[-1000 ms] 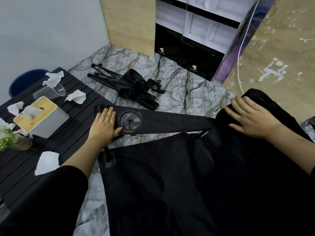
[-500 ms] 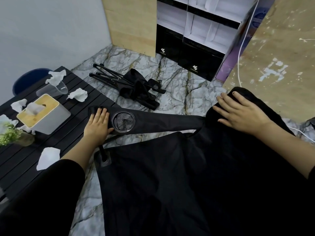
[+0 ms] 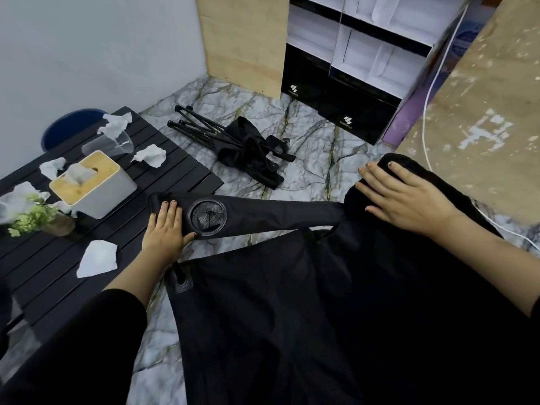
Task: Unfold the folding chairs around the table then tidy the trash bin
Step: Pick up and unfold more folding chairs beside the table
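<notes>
Folding chair (image 3: pixel 292 302) of smooth black fabric, round mesh cupholder (image 3: pixel 208 216), left hand (image 3: pixel 165 229) and right hand (image 3: pixel 406 197) flat, grip unclosed

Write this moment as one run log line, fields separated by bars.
step: unfold chair | left hand: flat on armrest | right hand: flat on chair back | second chair: folded on floor

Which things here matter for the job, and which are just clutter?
Job: open chair under left hand and right hand; folded chair on floor; bin; crumpled tissues.
Clutter: tissue box, cup, plant, shelves.
</notes>
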